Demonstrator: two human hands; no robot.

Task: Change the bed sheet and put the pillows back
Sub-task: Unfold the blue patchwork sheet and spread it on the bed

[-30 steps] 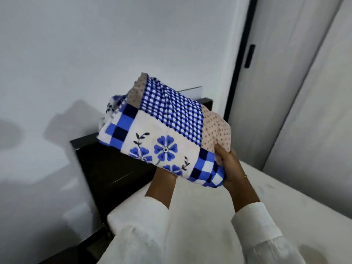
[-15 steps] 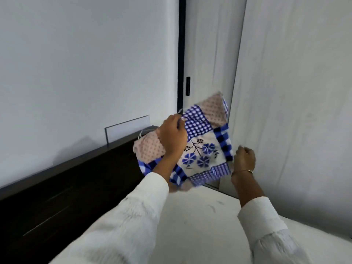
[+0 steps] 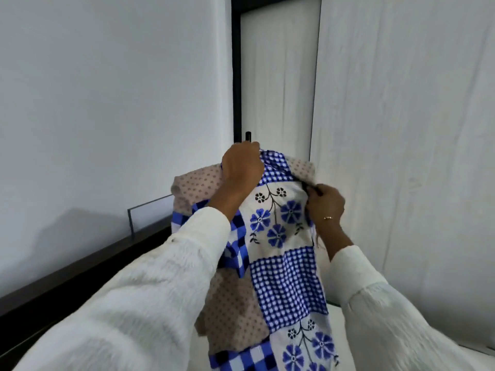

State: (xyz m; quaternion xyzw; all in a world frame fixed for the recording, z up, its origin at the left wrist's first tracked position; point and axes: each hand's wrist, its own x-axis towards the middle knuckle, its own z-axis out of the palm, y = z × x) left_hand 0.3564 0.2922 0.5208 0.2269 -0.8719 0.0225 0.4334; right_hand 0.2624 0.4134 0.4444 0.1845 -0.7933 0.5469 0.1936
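Both the left hand [image 3: 242,167] and right hand [image 3: 325,203] grip the patchwork bed sheet [image 3: 284,266], which hangs lengthwise downward.

Left hand [image 3: 241,167] and right hand [image 3: 325,203] gripping patchwork bed sheet [image 3: 284,263], hanging partly unfolded

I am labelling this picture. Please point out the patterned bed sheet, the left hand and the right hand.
patterned bed sheet [image 3: 286,285], head view, on its blue gingham patch.
left hand [image 3: 241,164], head view, on the back of the hand.
right hand [image 3: 325,202], head view, on the back of the hand.
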